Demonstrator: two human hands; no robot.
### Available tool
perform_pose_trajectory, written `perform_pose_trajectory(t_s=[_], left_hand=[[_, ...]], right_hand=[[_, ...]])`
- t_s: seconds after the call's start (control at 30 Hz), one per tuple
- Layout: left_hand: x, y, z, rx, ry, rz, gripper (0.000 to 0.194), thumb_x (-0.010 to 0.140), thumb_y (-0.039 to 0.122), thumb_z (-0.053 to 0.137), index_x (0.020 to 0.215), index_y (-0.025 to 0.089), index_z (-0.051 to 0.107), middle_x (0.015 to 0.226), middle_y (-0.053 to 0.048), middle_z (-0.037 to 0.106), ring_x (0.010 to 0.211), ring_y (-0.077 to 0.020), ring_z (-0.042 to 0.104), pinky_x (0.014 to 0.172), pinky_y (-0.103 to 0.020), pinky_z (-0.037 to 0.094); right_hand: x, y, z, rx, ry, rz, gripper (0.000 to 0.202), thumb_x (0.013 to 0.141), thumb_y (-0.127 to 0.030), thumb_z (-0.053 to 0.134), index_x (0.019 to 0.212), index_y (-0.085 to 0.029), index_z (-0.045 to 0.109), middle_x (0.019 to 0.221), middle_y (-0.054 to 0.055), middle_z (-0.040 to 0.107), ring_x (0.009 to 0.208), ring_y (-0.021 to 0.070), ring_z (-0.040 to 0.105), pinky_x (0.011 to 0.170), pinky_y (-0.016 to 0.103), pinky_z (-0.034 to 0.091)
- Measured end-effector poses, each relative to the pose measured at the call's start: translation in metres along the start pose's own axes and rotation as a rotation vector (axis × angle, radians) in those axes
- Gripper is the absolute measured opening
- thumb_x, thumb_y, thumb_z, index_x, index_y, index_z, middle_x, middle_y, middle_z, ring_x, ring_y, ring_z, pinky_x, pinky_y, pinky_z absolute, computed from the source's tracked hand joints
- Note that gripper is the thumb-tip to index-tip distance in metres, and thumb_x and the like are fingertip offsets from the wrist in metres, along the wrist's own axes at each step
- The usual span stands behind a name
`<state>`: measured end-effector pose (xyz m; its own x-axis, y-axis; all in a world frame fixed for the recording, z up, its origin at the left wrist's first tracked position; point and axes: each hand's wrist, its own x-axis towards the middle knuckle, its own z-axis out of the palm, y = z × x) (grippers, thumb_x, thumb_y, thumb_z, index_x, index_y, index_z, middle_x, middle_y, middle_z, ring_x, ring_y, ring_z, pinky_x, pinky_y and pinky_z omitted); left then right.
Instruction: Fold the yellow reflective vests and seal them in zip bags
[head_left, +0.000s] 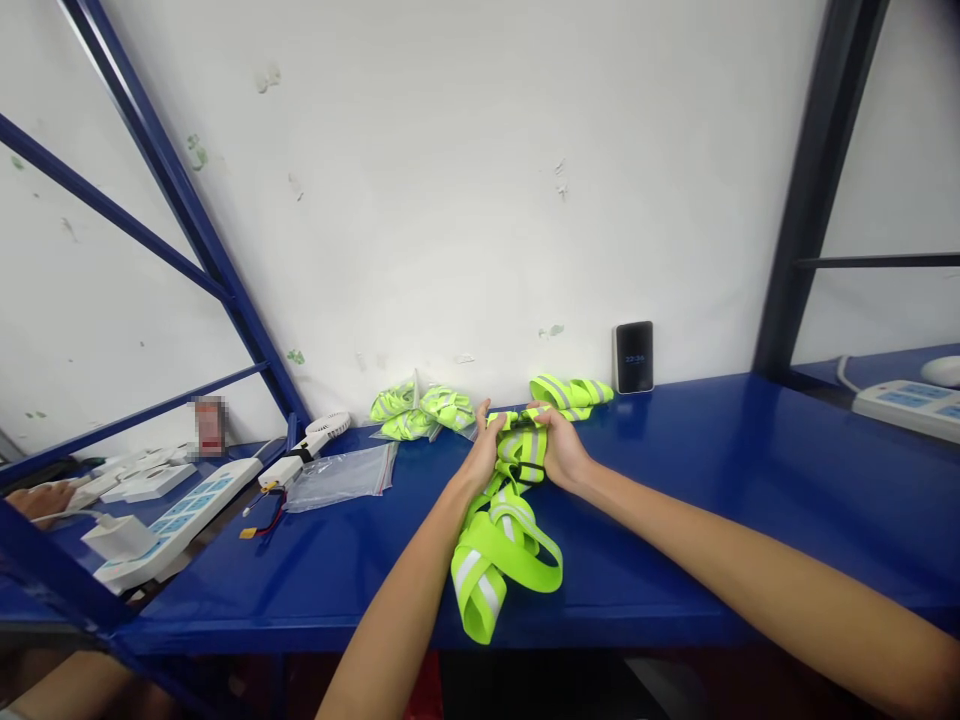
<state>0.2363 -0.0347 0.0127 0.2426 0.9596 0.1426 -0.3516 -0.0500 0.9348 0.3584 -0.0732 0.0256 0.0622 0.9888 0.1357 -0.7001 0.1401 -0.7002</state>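
Observation:
Both of my hands are closed on a neon yellow reflective strap [504, 545] with silver stripes. My left hand [484, 450] pinches one end beside a black buckle, and my right hand [559, 445] grips the strap on the buckle's other side. Whether the buckle is fastened is hard to make out between the fingers. Below my hands the strap hangs in loose loops, the lowest at the table's front edge. Another folded reflective strap [571, 392] lies just behind my right hand. Bagged reflective straps [424, 408] sit against the wall, to the left of my left hand.
An empty zip bag [341, 477] lies left on the blue table [675, 480]. Near it are a small white fan [328, 428] and wires. A dark-screened device [634, 357] leans on the wall. Power strips [184, 520] lie beyond the left post, with another person's hand [43, 500].

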Motion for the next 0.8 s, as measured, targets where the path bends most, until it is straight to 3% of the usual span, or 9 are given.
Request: perform_pose_trajectory(t_s=[0.13,0.23,0.33,0.43,0.6,0.8], left_hand=[[0.002,0.004,-0.015,0.126,0.027,0.034,0.080,0.075,0.040,0.072,0.143,0.030,0.032,0.129,-0.010,0.056,0.112,-0.0255,0.060,0.095,-0.037,0.046],[0.000,0.016,-0.024,0.165,-0.033,0.071,0.084,0.069,0.035,0.079,0.141,0.022,0.036,0.114,-0.012,0.065,0.098,-0.0250,0.065,0.088,-0.036,0.049],[-0.004,0.027,-0.028,0.206,-0.195,0.082,0.063,0.069,0.036,0.079,0.123,0.014,0.055,0.097,-0.013,0.070,0.085,-0.0240,0.067,0.079,-0.034,0.051],[-0.008,0.032,-0.028,0.303,-0.277,0.134,0.046,0.074,0.041,0.074,0.110,0.015,0.064,0.096,-0.012,0.070,0.088,-0.0258,0.066,0.079,-0.034,0.051],[-0.010,0.024,-0.019,0.278,-0.078,0.278,0.042,0.080,0.043,0.066,0.116,0.024,0.058,0.120,-0.008,0.063,0.123,-0.0257,0.050,0.101,-0.034,0.039],[-0.006,0.016,-0.001,-0.199,0.081,0.284,0.043,0.077,0.040,0.049,0.115,0.021,0.049,0.104,-0.006,0.066,0.105,-0.0251,0.062,0.090,-0.036,0.047]], right_hand=[[0.001,-0.004,-0.002,-0.036,0.005,0.014,0.049,0.056,-0.012,0.053,0.103,-0.028,0.054,0.070,-0.005,0.061,0.070,0.0205,0.063,0.064,0.033,0.052],[0.001,-0.008,-0.002,-0.091,-0.026,0.026,0.065,0.052,-0.005,0.052,0.112,-0.029,0.054,0.076,-0.004,0.064,0.073,0.0199,0.063,0.066,0.032,0.052],[0.000,-0.010,-0.002,-0.134,-0.155,0.017,0.058,0.050,0.000,0.053,0.102,-0.024,0.058,0.084,-0.003,0.067,0.080,0.0203,0.064,0.070,0.031,0.051],[0.000,-0.010,-0.002,-0.148,-0.192,-0.024,0.058,0.049,0.002,0.053,0.100,-0.026,0.058,0.086,-0.004,0.067,0.081,0.0188,0.064,0.067,0.028,0.050],[-0.002,-0.012,-0.003,-0.181,-0.222,-0.038,0.065,0.053,0.001,0.055,0.109,-0.032,0.052,0.088,-0.005,0.064,0.079,0.0166,0.061,0.062,0.024,0.047],[-0.007,-0.007,0.005,-0.190,-0.184,-0.106,0.062,0.056,-0.004,0.059,0.110,-0.032,0.049,0.085,-0.006,0.061,0.076,0.0156,0.060,0.063,0.024,0.046]])
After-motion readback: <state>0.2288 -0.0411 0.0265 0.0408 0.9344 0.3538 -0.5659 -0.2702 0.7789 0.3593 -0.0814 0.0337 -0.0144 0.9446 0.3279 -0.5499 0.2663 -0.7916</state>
